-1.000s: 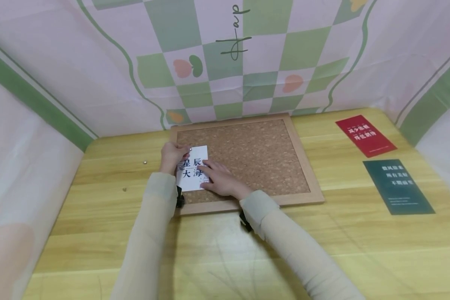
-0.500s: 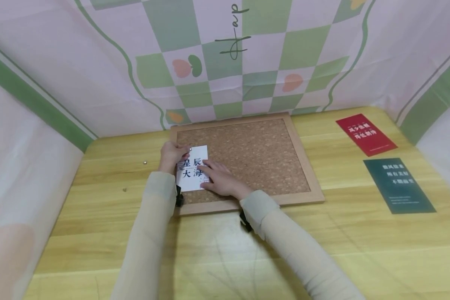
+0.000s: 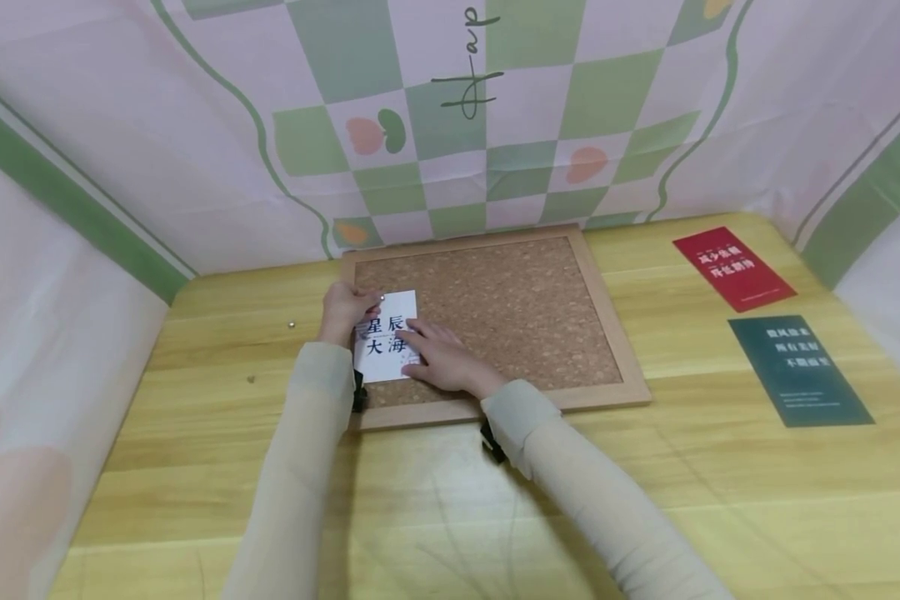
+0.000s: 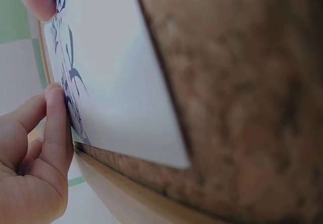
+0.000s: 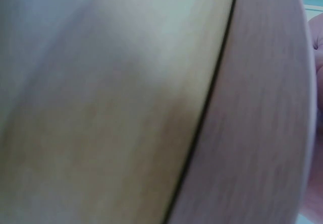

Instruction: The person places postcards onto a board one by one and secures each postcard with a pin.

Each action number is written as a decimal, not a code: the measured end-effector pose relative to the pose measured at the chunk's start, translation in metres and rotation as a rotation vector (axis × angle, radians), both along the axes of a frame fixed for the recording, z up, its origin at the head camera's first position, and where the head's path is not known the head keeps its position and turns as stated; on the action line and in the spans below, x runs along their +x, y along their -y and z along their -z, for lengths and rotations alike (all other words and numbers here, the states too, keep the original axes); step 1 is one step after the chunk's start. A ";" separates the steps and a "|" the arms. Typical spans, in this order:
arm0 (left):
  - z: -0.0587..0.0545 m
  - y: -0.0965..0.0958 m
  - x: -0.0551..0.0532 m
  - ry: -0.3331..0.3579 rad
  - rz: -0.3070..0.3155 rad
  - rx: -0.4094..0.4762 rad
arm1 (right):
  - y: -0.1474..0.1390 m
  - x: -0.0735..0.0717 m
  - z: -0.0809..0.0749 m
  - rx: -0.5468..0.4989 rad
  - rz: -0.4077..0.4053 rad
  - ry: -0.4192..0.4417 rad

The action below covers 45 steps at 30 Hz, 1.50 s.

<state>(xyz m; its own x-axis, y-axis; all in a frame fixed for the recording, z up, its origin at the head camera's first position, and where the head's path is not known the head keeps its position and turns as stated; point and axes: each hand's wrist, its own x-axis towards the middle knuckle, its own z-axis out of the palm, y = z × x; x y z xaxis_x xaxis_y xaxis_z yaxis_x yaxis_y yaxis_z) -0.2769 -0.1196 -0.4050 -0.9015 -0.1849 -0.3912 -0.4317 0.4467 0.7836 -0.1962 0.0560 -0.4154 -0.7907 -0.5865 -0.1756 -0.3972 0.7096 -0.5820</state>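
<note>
near the left edge of the board, our left hand pinches a pin; our spread right hand presses a card, likely bendy: hold its edges.

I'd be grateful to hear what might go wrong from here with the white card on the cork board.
1. The white card could shift or end up crooked if the right hand, resting on its right edge, lifts too soon.
2. The small silver tack at the left hand might slip or prick, since the hand is right against it.
3. The small shiny item lying loose on the table, left of the cork board, could be knocked away.
</note>
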 end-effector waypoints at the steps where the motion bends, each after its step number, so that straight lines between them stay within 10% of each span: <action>1: 0.000 0.000 0.000 -0.001 0.003 -0.001 | 0.000 0.000 0.000 -0.001 0.000 0.001; 45: -0.002 0.001 -0.001 0.017 0.013 0.003 | 0.000 0.000 0.001 -0.009 -0.006 -0.002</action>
<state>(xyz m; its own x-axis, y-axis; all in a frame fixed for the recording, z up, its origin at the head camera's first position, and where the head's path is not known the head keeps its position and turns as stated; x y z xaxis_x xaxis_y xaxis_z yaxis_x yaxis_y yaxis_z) -0.2779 -0.1203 -0.4030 -0.8971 -0.1723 -0.4067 -0.4390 0.4498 0.7778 -0.1965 0.0565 -0.4168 -0.7873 -0.5932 -0.1683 -0.4031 0.7017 -0.5874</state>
